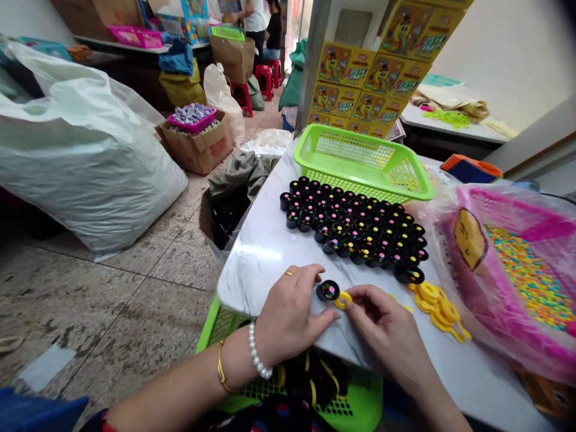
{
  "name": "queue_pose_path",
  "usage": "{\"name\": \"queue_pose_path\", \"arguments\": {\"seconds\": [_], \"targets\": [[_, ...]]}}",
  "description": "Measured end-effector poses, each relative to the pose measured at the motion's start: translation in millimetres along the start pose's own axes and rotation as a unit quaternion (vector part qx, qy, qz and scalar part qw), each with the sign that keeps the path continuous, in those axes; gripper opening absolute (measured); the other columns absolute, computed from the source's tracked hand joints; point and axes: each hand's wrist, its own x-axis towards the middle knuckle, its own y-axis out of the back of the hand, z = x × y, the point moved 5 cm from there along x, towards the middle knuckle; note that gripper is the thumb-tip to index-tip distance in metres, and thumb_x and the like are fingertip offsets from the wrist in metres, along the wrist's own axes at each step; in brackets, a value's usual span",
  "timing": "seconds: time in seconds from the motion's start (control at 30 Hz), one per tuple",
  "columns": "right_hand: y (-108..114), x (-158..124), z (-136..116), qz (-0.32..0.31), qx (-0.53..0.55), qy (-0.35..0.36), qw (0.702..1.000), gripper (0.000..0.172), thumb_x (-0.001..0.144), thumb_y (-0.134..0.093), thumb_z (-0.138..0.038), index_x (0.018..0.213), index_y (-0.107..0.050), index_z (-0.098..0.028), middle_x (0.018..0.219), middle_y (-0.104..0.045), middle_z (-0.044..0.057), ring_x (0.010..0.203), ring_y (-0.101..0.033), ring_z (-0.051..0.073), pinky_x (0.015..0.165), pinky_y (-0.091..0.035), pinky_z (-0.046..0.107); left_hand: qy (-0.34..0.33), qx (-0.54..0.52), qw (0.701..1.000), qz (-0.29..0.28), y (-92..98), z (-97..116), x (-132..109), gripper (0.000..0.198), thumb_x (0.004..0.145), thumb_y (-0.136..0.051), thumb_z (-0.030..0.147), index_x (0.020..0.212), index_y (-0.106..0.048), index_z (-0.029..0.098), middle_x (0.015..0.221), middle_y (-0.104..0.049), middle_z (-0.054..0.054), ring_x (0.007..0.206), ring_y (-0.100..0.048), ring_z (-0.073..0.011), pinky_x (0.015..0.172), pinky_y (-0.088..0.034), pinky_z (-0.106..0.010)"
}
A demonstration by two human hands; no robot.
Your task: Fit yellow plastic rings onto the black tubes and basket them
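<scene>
My left hand (290,309) rests on the white marble table (265,252), its fingers curled around a small black cup (328,290) filled with coloured beads. My right hand (387,330) pinches a yellow ring lid (343,300) right beside that cup. Behind them stand several rows of filled black cups (355,228). A loose pile of yellow ring lids (438,306) lies to the right of my right hand.
An empty green basket (360,162) sits behind the cups. A pink basket (522,264) lined with plastic holds coloured beads at right. A green basket (351,402) lies under the table edge. Large white bags (85,150) and cardboard boxes (198,141) stand on the floor at left. People stand far back.
</scene>
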Motion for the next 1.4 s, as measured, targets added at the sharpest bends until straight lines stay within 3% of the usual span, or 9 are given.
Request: {"name": "queue_pose_path", "arguments": {"seconds": [0.13, 0.23, 0.33, 0.47, 0.67, 0.83, 1.0, 1.17, 1.4], "targets": [[7, -1, 0, 0.02, 0.058, -0.028, 0.998, 0.024, 0.087, -0.06, -0.042, 0.095, -0.069, -0.021, 0.089, -0.069, 0.004, 0.078, -0.062, 0.019, 0.069, -0.048, 0.029, -0.011, 0.002, 0.999, -0.039, -4.2, 1, 4, 0.033, 0.08, -0.073, 0.026, 0.11, -0.061, 0.017, 0.103, -0.063, -0.008, 0.097, -0.054, -0.0247, 0.088, -0.047, -0.041], [11, 1, 6, 0.027, 0.159, -0.07, 0.984, 0.029, 0.086, -0.064, -0.043, 0.104, -0.071, -0.022, 0.082, -0.068, 0.002, 0.068, -0.059, 0.015, 0.062, -0.048, 0.026, -0.009, -0.01, 0.999, -0.039, -4.3, 0, 3, 0.031, 0.078, -0.075, 0.023, 0.105, -0.064, 0.016, 0.1, -0.063, -0.007, 0.094, -0.053, -0.0238, 0.086, -0.047, -0.039], [2, 4, 5, -0.026, 0.242, -0.093, 0.965, 0.03, 0.084, -0.067, -0.042, 0.105, -0.073, -0.022, 0.071, -0.064, -0.001, 0.055, -0.055, 0.01, 0.056, -0.046, 0.023, -0.011, -0.004, 0.999, -0.035, -4.5, -1, 2, 0.029, 0.078, -0.075, 0.025, 0.104, -0.067, 0.016, 0.094, -0.061, -0.007, 0.09, -0.052, -0.0232, 0.082, -0.046, -0.037], [-16, 7, -3, -0.062, 0.3, -0.119, 0.944, 0.03, 0.082, -0.071, -0.042, 0.103, -0.073, -0.021, 0.067, -0.065, -0.001, 0.052, -0.055, 0.009, 0.056, -0.046, 0.022, -0.015, 0.021, 0.999, -0.042, -6.3, -1, 1, 0.024, 0.082, -0.072, 0.029, 0.102, -0.068, 0.017, 0.086, -0.06, -0.005, 0.085, -0.052, -0.0221, 0.079, -0.045, -0.036], [-20, 6, -3, -0.027, 0.301, -0.157, 0.94, 0.032, 0.074, -0.078, -0.044, 0.095, -0.071, -0.02, 0.061, -0.062, -0.003, 0.05, -0.049, 0.008, 0.046, -0.04, 0.019, -0.034, 0.032, 0.997, -0.053, -7.8, 0, 2, 0.018, 0.086, -0.068, 0.031, 0.099, -0.068, 0.018, 0.082, -0.06, -0.003, 0.081, -0.052, -0.0201, 0.079, -0.044, -0.034], [-22, 8, -3, -0.029, 0.297, -0.164, 0.94, 0.033, 0.073, -0.079, -0.044, 0.092, -0.07, -0.019, 0.059, -0.061, -0.003, 0.048, -0.05, 0.008, 0.047, -0.041, 0.019, -0.012, 0.03, 0.997, -0.074, -5.3, 2, 1, 0.016, 0.085, -0.067, 0.028, 0.098, -0.068, 0.018, 0.082, -0.061, -0.004, 0.08, -0.055, -0.0202, 0.075, -0.044, -0.032], [-21, 8, -6, -0.034, 0.301, -0.161, 0.939, 0.034, 0.073, -0.078, -0.045, 0.089, -0.067, -0.017, 0.063, -0.066, -0.001, 0.05, -0.055, 0.009, 0.049, -0.044, 0.019, 0.047, -0.083, 0.988, -0.124, 1.4, 7, 3, 0.017, 0.089, -0.06, 0.028, 0.097, -0.068, 0.017, 0.072, -0.062, -0.001, 0.065, -0.054, -0.0139, 0.062, -0.041, -0.025], [-23, 9, -8, -0.069, 0.326, -0.196, 0.922, 0.039, 0.074, -0.077, -0.049, 0.09, -0.064, -0.016, 0.063, -0.069, 0.001, 0.054, -0.064, 0.011, 0.056, -0.051, 0.021, 0.178, -0.174, 0.962, -0.115, -4.3, -5, 10, 0.025, 0.093, -0.052, 0.032, 0.083, -0.067, 0.015, 0.067, -0.063, 0.0, 0.057, -0.051, -0.0094, 0.054, -0.037, -0.022], [-27, 9, -11, -0.081, 0.32, -0.176, 0.928, 0.035, 0.081, -0.07, -0.049, 0.091, -0.059, -0.017, 0.06, -0.068, -0.001, 0.054, -0.065, 0.011, 0.056, -0.05, 0.02, 0.169, -0.167, 0.968, -0.079, -10.8, -6, 12, 0.032, 0.094, -0.05, 0.028, 0.066, -0.057, 0.015, 0.059, -0.054, 0.003, 0.057, -0.046, -0.009, 0.055, -0.036, -0.021]]}}
